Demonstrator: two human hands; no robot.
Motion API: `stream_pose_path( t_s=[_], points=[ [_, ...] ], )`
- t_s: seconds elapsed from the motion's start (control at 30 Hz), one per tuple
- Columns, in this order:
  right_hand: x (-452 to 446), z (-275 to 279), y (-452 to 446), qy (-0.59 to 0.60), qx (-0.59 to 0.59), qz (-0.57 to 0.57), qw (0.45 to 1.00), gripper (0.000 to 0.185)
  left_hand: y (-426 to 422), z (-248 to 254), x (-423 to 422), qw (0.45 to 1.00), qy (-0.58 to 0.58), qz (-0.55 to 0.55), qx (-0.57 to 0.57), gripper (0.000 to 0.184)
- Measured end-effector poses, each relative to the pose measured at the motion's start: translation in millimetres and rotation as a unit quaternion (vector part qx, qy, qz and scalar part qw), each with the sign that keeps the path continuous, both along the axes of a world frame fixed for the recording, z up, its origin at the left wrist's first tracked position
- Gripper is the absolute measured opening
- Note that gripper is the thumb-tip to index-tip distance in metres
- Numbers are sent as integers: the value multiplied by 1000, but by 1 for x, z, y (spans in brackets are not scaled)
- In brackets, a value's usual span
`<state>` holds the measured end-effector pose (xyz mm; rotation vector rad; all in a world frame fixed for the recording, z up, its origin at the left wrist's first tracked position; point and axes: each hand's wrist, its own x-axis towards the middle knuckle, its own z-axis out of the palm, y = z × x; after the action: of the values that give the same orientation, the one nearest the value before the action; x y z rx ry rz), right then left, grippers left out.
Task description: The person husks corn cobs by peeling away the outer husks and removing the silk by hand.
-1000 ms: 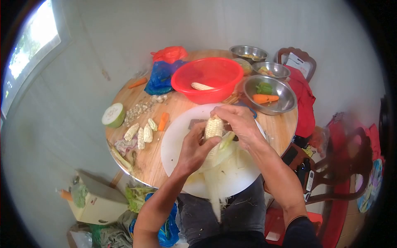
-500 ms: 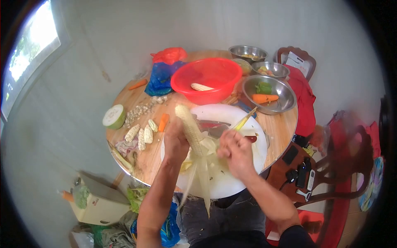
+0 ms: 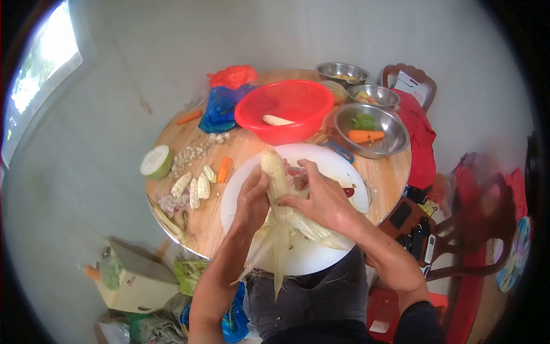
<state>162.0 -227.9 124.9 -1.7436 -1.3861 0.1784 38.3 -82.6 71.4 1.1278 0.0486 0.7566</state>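
A pale ear of corn (image 3: 276,178) stands tilted over the white cutting board (image 3: 238,200), its husk (image 3: 279,252) peeled down and hanging towards my lap. My left hand (image 3: 254,198) is closed around the cob from the left. On the other side, my right hand (image 3: 323,198) has its thumb and fingers apart, the thumb tip at the cob's lower part. Loose husk (image 3: 315,229) spreads below that hand. Partly hidden behind my hands, a knife lies on the board; its dark red handle (image 3: 349,192) shows at the right.
Beyond the board stands a red plastic basin (image 3: 286,135) with one cob (image 3: 277,120) inside. A steel bowl (image 3: 392,146) at right holds a carrot (image 3: 365,136) and something green. On the left lie several small corn pieces (image 3: 203,186), garlic and a cut gourd (image 3: 157,162).
My right hand has let go of the strip of husk it held up at the right and has moved left to the cob. The cob has shifted slightly right in my left hand.
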Motion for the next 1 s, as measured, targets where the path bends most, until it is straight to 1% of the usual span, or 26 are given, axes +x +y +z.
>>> stream_pose_path(
  t_s=[0.03,0.07,0.1,0.13,0.17,0.23,0.27,0.33,0.37,0.43,0.47,0.5,0.53,0.57,0.6,0.63,0.67,0.7,0.73,0.77,0.8,0.83,0.87,0.9,0.97,1.0],
  points=[
    [4,10,5,-24,-30,14,999,49,-2,2,0,999,22,-5,33,61],
    [9,17,9,-22,-30,14,999,49,-6,5,1,999,24,-6,33,61],
    [14,22,14,-108,-92,48,989,49,-13,12,0,999,30,-1,16,59],
    [17,26,18,-193,-153,82,966,50,-17,15,-1,999,35,5,-1,57],
    [22,27,20,-193,-154,84,965,50,-15,13,-2,999,35,7,-2,57],
    [30,26,21,-224,-123,125,959,36,-12,8,-4,998,43,-25,-27,52],
    [28,25,20,-224,-124,125,959,36,-11,7,-4,998,43,-25,-28,52],
    [19,21,14,-323,-122,166,924,24,-9,7,-3,998,42,-37,5,52],
    [13,16,5,-324,-122,165,923,24,-8,7,-3,998,41,-38,5,52],
    [-1,4,-16,-230,-75,287,927,20,-3,6,-5,997,62,-35,-3,53],
    [-2,1,-22,-219,-44,290,931,19,-1,5,-5,997,62,-34,-4,53],
    [0,0,-19,-218,-46,291,930,19,1,3,-4,997,68,-26,-30,54],
    [4,-2,-15,-232,-22,214,949,19,0,1,-4,995,76,-20,-57,55],
    [9,-2,-12,-246,3,133,960,21,-3,2,-4,995,78,-22,-58,55],
    [12,3,-8,-246,4,131,961,21,-8,8,-3,996,86,-6,-12,53],
    [13,9,-1,-226,2,70,972,21,-12,13,-2,995,93,12,35,52],
    [13,14,4,-206,0,10,979,21,-14,14,1,995,92,11,37,52],
    [11,16,7,-207,1,10,978,21,-18,15,4,998,56,6,13,51],
    [9,18,9,-245,-2,-16,969,21,-21,15,7,1000,22,2,-13,50],
    [8,19,11,-282,-6,-41,958,20,-25,17,9,1000,22,3,-14,50],
    [10,17,13,-281,-7,-39,959,20,-29,20,9,999,38,11,-36,50],
    [13,12,16,-291,25,-25,956,20,-31,21,9,997,55,19,-59,49],
    [16,8,17,-302,58,-11,951,21,-28,19,8,996,55,20,-60,49],
    [18,3,16,-302,59,-10,951,21,-22,15,7,997,57,-3,-58,50],
    [19,-10,9,-320,24,149,936,20,-15,12,5,996,58,-25,-55,51],
    [19,-16,5,-322,24,151,934,20,-12,12,4,996,51,-28,-61,51]
  ],
)
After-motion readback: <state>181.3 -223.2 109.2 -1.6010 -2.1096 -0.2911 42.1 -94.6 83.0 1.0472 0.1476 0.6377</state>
